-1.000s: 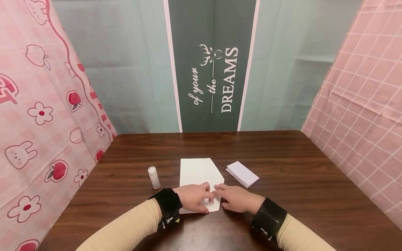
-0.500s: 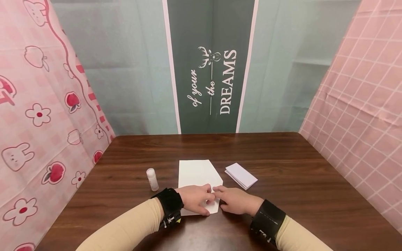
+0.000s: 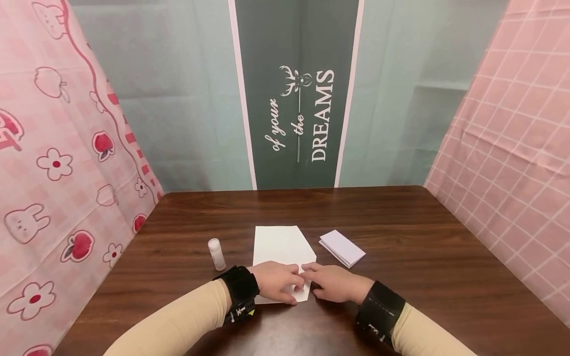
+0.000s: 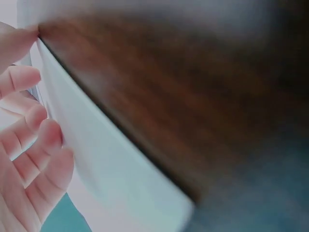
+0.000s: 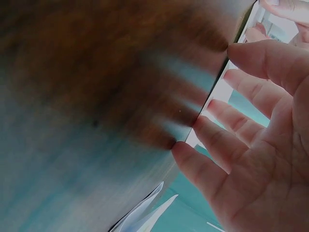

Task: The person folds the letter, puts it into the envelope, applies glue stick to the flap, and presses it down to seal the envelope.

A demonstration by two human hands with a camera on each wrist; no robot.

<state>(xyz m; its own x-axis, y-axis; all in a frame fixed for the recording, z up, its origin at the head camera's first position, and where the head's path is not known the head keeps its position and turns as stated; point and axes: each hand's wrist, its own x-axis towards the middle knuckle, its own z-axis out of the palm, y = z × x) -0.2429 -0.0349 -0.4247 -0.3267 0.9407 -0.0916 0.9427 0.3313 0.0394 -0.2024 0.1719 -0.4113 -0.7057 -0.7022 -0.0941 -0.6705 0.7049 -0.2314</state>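
Observation:
A white sheet of paper (image 3: 278, 242) with its two right corners slanted lies flat on the table in the head view. My left hand (image 3: 276, 282) rests on the sheet's near half, fingers loosely bent and thumb by the near edge. From the other side, my right hand (image 3: 338, 283) touches the sheet's right edge with its fingertips, close to the left fingers. In the left wrist view the left fingertips press along the paper (image 4: 111, 154). The right wrist view shows the right fingers (image 5: 217, 140) spread, tips down at the paper's edge.
A white capped tube like a glue stick (image 3: 216, 254) stands left of the sheet. To the right lies a folded white paper (image 3: 343, 248), its layers slightly apart. The dark wooden table (image 3: 392, 222) meets hanging cloths on the far side and both flanks.

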